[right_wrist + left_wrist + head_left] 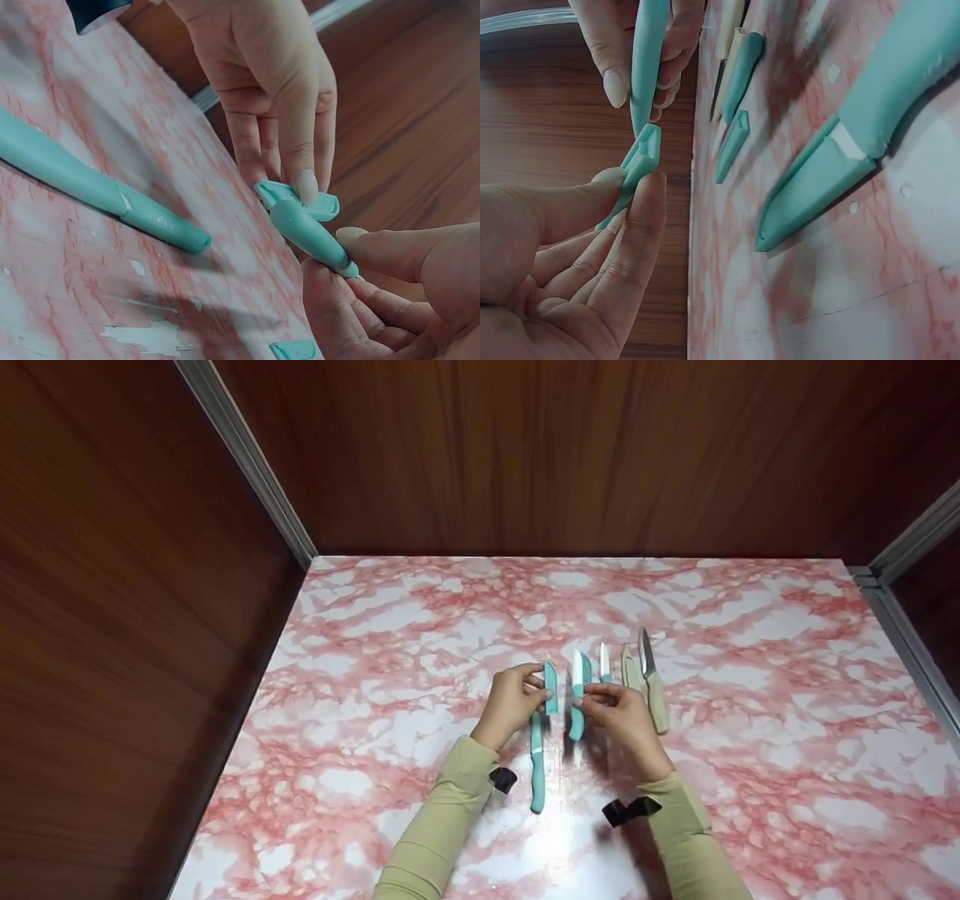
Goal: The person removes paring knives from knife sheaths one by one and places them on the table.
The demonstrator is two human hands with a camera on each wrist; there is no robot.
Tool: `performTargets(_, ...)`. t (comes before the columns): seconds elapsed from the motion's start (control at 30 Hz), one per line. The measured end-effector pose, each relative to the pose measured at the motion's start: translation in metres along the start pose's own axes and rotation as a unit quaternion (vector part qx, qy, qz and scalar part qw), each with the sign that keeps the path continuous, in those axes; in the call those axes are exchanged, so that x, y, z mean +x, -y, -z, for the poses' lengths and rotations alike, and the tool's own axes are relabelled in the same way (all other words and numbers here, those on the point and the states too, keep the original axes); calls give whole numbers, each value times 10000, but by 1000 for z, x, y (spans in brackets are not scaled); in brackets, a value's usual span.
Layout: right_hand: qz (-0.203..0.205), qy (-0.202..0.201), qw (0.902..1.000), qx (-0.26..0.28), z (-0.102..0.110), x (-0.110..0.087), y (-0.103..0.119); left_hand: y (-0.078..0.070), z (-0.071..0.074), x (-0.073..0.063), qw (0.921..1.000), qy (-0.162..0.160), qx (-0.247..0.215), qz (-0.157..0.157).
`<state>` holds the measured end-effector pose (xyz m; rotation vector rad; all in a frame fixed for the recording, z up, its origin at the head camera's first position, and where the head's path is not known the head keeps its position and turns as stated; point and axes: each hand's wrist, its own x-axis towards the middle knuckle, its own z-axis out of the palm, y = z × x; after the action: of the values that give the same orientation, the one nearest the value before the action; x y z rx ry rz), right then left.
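Observation:
My left hand (511, 706) pinches a small teal blade sheath (551, 688) between thumb and fingertips; its slotted end shows in the left wrist view. Just to the right, my right hand (628, 721) holds a paring knife (577, 723) by its teal handle, with the white blade pointing away from me. Sheath and knife are held above the table, side by side and apart in the head view. A larger teal-handled knife (538, 784) lies below my left hand, its blade inside a teal sheath (814, 187).
Beyond my right hand lie another teal sheath (733, 146) and a second white-bladed knife (604, 658). Farther right are a beige sheath (629, 669) and a beige-handled knife (658, 705) with a bare metal blade. Wooden panels (480, 457) border the red-and-white table (360, 660).

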<state>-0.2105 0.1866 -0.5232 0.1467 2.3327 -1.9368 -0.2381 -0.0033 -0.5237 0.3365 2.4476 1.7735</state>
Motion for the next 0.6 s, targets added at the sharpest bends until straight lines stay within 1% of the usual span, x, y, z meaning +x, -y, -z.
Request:
performTargets(0.2,62,-96,9999,-87,-2,9,-3,6,-2,8,10000,-32,33,44)
performTargets(0.37,109,-191,9995,-236,-2,13,-4,6,-2,13,9999,-45,101,106)
performTargets(0.43,130,-231,9992,-294,-3,15,-4,6,-2,17,9999,-68,114,74)
performTargets(0.6,17,-324,9994,-157,-6,22,-5,5,-1,26,9999,-22,123,34)
